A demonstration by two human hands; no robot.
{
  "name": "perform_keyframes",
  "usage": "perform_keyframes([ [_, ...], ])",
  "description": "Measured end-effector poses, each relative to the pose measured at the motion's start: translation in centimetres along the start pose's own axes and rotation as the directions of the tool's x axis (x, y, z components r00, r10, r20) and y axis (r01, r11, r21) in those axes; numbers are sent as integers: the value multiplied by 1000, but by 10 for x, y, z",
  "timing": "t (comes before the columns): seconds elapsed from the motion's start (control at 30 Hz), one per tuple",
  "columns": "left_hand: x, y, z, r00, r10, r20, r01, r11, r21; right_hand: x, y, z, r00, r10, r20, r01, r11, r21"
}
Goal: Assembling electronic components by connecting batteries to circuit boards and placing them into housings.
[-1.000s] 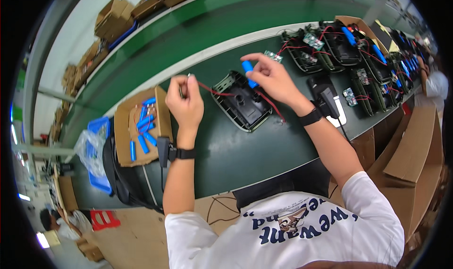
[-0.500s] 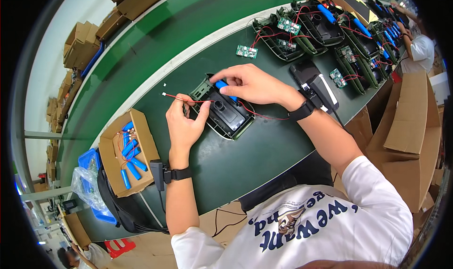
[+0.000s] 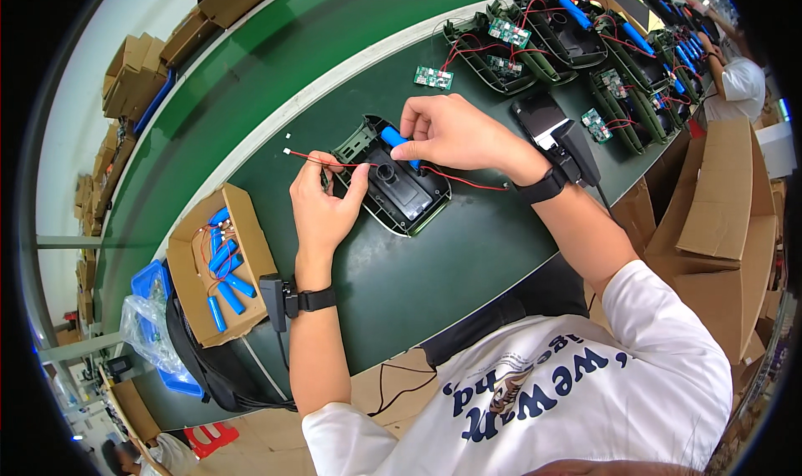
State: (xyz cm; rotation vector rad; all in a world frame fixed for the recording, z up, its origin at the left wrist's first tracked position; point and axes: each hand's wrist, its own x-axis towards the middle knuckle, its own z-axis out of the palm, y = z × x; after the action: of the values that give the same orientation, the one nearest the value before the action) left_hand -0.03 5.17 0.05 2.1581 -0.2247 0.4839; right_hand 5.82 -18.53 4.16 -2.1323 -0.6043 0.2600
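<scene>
In front of me a dark green plastic casing half [image 3: 409, 213] lies hollow side up on the bench. A blue cylindrical battery [image 3: 394, 137] sits along its far right side. My right hand [image 3: 455, 138] presses its thumb on the battery, fingers curled beside it. My left hand [image 3: 326, 205] grips the casing's left edge between thumb and fingers; its fingertips are partly hidden. A thin red wire [image 3: 313, 158] with a small white connector crosses those fingers. Another red wire [image 3: 468, 180] trails from the casing to the right, under my right wrist.
A cardboard box [image 3: 261, 250] of wired blue batteries stands left, next to a blue tray [image 3: 150, 280] with clear plastic. Casings with green circuit boards [image 3: 510, 32] crowd the far right. A black device [image 3: 539, 113] lies near my right wrist. A co-worker [image 3: 739, 88] is beyond.
My right index finger has drawn back from the casing's far edge and curled, baring more of the battery. My left hand keeps its hold on the casing. The whole view has shifted slightly.
</scene>
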Motion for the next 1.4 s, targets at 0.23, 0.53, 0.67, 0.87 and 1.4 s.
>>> perform_keyframes([
  [0.23,1,3,2,999,-30,13,30,1000,-2,-5,-6,1,996,78,-49,-79,997,-19],
  [0.53,1,-4,2,999,18,30,-19,1000,5,-18,-22,4,988,14,-153,-39,985,-166],
  [0.67,2,-4,0,999,-12,36,11,1000,20,-18,-25,7,983,-3,-183,-30,983,-182],
  [0.87,2,-1,0,999,-3,36,2,1000,20,-19,-27,6,982,37,-183,-67,985,-156],
  [1.4,0,-5,2,998,46,39,-47,998,29,-17,-30,4,977,59,-204,-75,995,-71],
])
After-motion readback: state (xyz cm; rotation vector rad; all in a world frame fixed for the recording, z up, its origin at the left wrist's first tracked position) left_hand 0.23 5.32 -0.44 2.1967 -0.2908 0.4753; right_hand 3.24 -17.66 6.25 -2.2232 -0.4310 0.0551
